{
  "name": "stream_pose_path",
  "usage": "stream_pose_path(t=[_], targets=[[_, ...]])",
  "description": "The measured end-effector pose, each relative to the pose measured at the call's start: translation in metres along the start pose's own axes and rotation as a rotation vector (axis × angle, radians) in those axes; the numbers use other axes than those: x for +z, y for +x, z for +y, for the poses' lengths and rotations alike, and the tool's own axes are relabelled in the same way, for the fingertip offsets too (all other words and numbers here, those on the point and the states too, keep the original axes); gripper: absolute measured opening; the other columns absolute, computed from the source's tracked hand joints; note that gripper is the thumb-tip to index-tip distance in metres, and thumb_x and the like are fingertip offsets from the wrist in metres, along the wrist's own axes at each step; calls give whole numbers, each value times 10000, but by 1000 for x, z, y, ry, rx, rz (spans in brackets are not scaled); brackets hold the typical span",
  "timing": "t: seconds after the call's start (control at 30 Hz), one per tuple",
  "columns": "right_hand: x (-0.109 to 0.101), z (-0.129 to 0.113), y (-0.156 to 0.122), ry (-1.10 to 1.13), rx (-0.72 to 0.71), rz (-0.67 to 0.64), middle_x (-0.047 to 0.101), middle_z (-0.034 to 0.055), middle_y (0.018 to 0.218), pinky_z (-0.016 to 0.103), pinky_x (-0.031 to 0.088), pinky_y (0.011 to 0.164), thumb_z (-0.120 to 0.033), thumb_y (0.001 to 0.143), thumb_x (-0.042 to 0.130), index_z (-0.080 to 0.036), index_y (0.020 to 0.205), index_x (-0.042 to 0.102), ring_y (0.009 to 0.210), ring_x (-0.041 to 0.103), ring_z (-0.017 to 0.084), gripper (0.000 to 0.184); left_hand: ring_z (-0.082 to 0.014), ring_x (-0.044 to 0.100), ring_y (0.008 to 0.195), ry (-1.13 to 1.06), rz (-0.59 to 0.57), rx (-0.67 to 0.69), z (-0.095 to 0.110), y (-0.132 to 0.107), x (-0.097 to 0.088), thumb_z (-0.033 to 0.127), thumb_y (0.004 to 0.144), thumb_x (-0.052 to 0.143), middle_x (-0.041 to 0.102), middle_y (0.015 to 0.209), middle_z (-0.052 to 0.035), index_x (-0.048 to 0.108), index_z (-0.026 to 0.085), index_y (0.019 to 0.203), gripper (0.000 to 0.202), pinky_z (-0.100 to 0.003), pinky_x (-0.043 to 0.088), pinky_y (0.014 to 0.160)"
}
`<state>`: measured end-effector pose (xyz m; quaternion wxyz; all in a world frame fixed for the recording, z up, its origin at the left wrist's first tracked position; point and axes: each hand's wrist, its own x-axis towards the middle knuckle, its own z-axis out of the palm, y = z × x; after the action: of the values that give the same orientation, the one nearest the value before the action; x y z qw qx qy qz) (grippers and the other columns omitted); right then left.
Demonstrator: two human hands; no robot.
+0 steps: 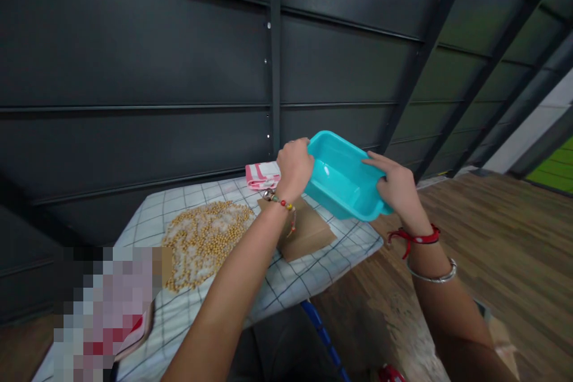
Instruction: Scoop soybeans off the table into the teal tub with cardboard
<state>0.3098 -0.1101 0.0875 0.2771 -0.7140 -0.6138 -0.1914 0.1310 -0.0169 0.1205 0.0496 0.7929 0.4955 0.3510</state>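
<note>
A turquoise plastic basin (342, 176) is held up in the air, tilted, with its inside towards me; no contents show in it. My left hand (295, 168) is closed on its left end, and my right hand (396, 188) grips the right end, some fingers over the rim. Beneath the basin lies a flat piece of brown cardboard (308, 230) on the table. To the left, soybeans (210, 239) are spread in a wide patch mixed with white grains that look like rice.
The table (277, 286) has a white checked cloth. A folded pink-and-white towel (262, 175) lies at its back edge, against a dark panelled wall (134, 59). A blurred-out object (120, 310) sits at the front left. Wooden floor (505, 239) extends to the right.
</note>
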Motion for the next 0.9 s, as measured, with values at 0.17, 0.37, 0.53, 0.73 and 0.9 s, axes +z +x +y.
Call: stream_pose_path(t=[0.17,0.37,0.53,0.73,0.9], targets=[[7,-40,30,268,-310,151,565,28,1189,402,368,979,17,568,337,-165,1026,638,1117,498,200,577,-227,600,917,104,159,-78,-31,-20,-63,107,760,435,663,1009,-109,596,196,1092,379,-370,462,796],[29,-105,50,490,-545,17,567,19,1182,396,370,985,57,559,329,-182,1039,624,1115,499,168,612,-232,532,1078,205,205,-110,-88,-64,-107,53,719,385,592,1167,-137,500,113,1193,492,-400,420,924],[46,-145,52,585,-689,-135,538,25,1217,411,336,1012,88,564,309,-185,1082,596,1160,453,156,652,-221,412,1217,118,93,-103,-140,-100,-120,125,745,357,470,1321,-114,434,125,1254,515,-427,324,1021],[61,-172,46,625,-751,-222,497,58,1264,445,304,1027,91,598,307,-149,1154,545,1208,396,175,650,-240,406,1221,20,132,-222,-162,-131,-135,253,760,346,449,1329,-144,409,62,1270,548,-425,307,1026],[71,-181,30,685,-760,-250,372,101,1361,393,252,1060,62,684,279,-96,1285,396,1273,277,142,632,-260,465,1170,-18,222,-318,-167,-155,-137,329,748,355,509,1278,-138,397,78,1284,594,-435,357,989]])
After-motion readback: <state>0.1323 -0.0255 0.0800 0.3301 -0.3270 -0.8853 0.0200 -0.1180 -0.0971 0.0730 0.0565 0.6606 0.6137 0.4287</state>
